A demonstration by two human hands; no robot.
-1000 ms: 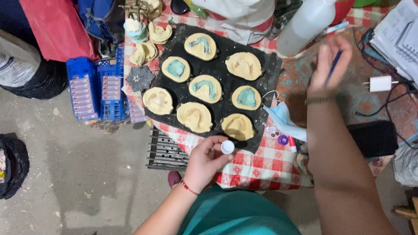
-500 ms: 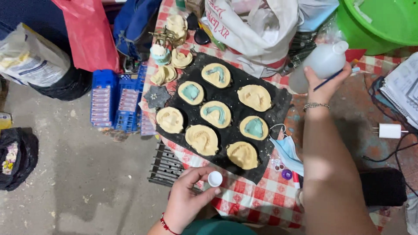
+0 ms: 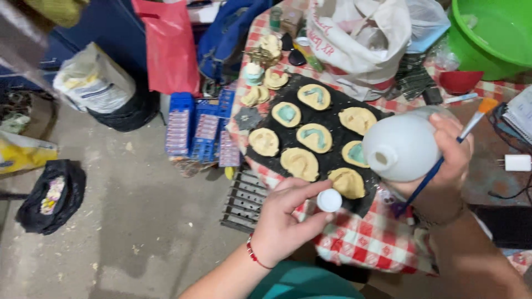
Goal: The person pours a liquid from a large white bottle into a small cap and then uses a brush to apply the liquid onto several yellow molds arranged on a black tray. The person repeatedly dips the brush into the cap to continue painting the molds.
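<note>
Our right hand [image 3: 443, 160] grasps the white bottle [image 3: 402, 147] and a brush [image 3: 443, 158], mouth tilted near. Our left hand [image 3: 288, 221] pinches its cap [image 3: 329, 200], keeping it ready.

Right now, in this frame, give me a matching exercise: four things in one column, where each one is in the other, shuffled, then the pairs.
Things:
1. white cap
2. white bottle
3. green tub
4. black bag

Places:
A. on the floor, at the far left
B. in the right hand, together with a paintbrush
C. at the top right corner, on the table
D. between the fingertips of the left hand

Pairs: 1-D, 2-B, 3-C, 4-A
</note>
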